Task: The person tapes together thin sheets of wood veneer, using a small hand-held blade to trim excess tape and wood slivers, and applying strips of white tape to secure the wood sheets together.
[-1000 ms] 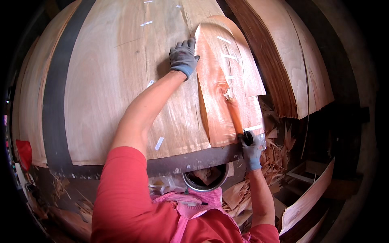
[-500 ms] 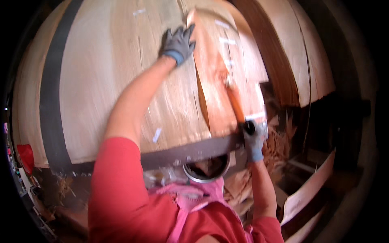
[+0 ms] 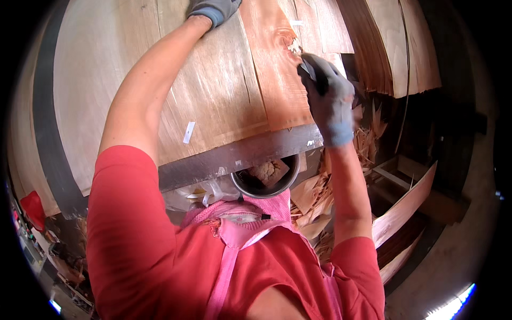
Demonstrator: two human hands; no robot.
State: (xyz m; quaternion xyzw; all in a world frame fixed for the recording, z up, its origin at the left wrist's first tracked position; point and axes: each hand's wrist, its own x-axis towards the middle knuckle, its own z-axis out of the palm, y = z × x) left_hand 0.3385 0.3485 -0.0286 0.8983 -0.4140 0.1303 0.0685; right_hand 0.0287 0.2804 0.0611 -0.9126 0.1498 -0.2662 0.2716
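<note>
The reddish-orange, knotted wood veneer sheet [image 3: 269,64] lies on the dark grey surface [image 3: 240,150]; the grey-gloved right hand [image 3: 330,90] has moved from its near end up beside the pale ragged patch [image 3: 294,47], grip bent inward on contents I cannot tell, and the grey-gloved left hand's [image 3: 215,9] grip is cropped, its state unclear. A white paper strip [image 3: 189,132] carries a mark too small to read. The sheet stops short of the surface's front edge, near a round metal bowl [image 3: 289,184].

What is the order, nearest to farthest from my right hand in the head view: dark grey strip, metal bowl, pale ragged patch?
1. Pale ragged patch, just beyond the right hand.
2. Metal bowl, lower left.
3. Dark grey strip, far left.
</note>
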